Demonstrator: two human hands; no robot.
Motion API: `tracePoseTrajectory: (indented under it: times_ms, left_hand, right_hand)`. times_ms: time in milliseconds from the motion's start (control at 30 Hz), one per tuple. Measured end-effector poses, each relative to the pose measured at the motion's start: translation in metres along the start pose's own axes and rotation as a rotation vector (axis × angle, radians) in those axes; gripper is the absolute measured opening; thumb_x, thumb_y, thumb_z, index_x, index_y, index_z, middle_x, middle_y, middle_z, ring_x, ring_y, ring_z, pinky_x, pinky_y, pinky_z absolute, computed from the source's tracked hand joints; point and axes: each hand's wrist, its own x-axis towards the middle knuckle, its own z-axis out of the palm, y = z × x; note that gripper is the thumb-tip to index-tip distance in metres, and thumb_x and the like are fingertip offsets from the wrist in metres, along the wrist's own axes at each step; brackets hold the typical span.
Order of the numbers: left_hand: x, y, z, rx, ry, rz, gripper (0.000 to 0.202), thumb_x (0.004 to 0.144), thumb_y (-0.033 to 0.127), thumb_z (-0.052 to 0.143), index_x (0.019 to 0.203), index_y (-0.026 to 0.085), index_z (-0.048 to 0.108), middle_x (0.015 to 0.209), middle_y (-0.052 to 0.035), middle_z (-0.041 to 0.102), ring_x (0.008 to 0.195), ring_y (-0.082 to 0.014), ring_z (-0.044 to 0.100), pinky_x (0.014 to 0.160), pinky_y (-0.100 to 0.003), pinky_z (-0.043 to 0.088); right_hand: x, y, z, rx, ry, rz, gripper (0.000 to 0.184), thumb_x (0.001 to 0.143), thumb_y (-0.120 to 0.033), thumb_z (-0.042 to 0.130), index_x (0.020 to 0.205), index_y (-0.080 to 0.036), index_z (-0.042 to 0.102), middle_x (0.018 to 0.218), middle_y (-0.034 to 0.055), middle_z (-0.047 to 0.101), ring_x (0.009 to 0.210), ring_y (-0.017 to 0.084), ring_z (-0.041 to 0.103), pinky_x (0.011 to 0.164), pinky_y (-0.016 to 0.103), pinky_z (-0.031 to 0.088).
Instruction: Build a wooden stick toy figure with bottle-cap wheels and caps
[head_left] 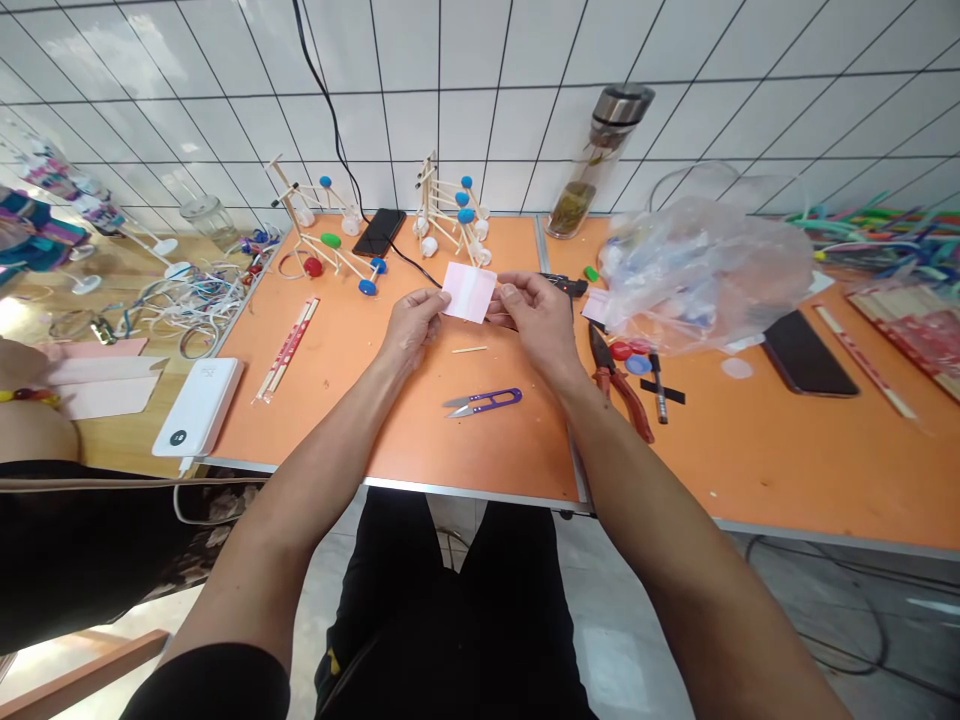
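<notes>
The left hand (411, 325) and right hand (536, 320) pinch opposite edges of a pink paper (469, 292), apparently a folded slip, held over the orange counter (337, 420), with snips (481, 402) lying nearby.

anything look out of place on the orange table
A short wooden stick lies loose on the orange table, away from the stick models. A black cable also trails across the tabletop up to the pink paper pinched between the left hand and right hand.
</notes>
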Motion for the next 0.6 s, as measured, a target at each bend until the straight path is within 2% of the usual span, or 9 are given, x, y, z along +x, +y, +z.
tracePoseTrajectory:
  times_ms: [67,133,233,300,433,600]
  left_hand:
    - [-0.0002,-0.0008,0.0014,0.006,0.009,0.022,0.029,0.083,0.022,0.094,0.074,0.020,0.067,0.060,0.0096,0.049,0.046,-0.0029,0.030,0.048,-0.023,0.014]
    - [-0.0007,-0.0023,0.0027,0.009,-0.001,0.048,0.025,0.082,0.022,0.093,0.074,0.020,0.069,0.059,0.0095,0.048,0.047,-0.0037,0.031,0.049,-0.023,0.014]
    - [-0.0009,-0.0054,0.0031,0.041,-0.047,0.078,0.025,0.080,0.028,0.095,0.074,0.021,0.071,0.058,0.0093,0.047,0.047,-0.0046,0.031,0.050,-0.024,0.014]
    - [-0.0007,-0.0072,0.0025,0.077,-0.078,0.092,0.031,0.075,0.035,0.100,0.074,0.022,0.072,0.057,0.0094,0.047,0.048,-0.0050,0.030,0.051,-0.026,0.013]
    - [-0.0002,-0.0082,0.0015,0.144,-0.124,0.114,0.046,0.061,0.049,0.108,0.073,0.022,0.072,0.057,0.0090,0.049,0.049,-0.0052,0.030,0.053,-0.028,0.014]
    - [0.0005,-0.0078,0.0004,0.177,-0.137,0.119,0.051,0.058,0.055,0.109,0.073,0.022,0.073,0.058,0.0081,0.050,0.053,-0.0065,0.032,0.055,-0.028,0.016]
  right_hand:
    - [-0.0011,-0.0034,0.0015,0.032,-0.044,0.057,0.071,0.094,-0.096,0.097,0.114,-0.029,0.082,0.101,0.0050,0.088,0.091,0.023,0.089,0.081,0.034,0.078]
    - [-0.0019,-0.0068,0.0028,0.037,-0.058,0.067,0.078,0.086,-0.102,0.100,0.103,-0.028,0.081,0.089,0.0028,0.083,0.083,0.021,0.085,0.074,0.031,0.075]
    - [-0.0019,-0.0090,0.0040,0.042,-0.037,0.069,0.072,0.076,-0.088,0.113,0.094,-0.027,0.079,0.077,-0.0011,0.079,0.070,0.017,0.077,0.066,0.028,0.068]
    - [-0.0011,-0.0080,0.0042,0.053,-0.021,0.076,0.064,0.075,-0.076,0.116,0.092,-0.027,0.079,0.075,-0.0024,0.078,0.066,0.015,0.072,0.063,0.028,0.065]
    - [0.0005,-0.0051,0.0028,0.053,0.043,0.080,0.050,0.080,-0.064,0.110,0.093,-0.028,0.079,0.079,-0.0023,0.080,0.069,0.017,0.073,0.063,0.028,0.063]
    - [0.0000,-0.0071,-0.0008,0.010,0.081,0.083,0.032,0.093,-0.048,0.101,0.091,-0.028,0.077,0.076,-0.0029,0.078,0.072,0.018,0.076,0.067,0.029,0.064]
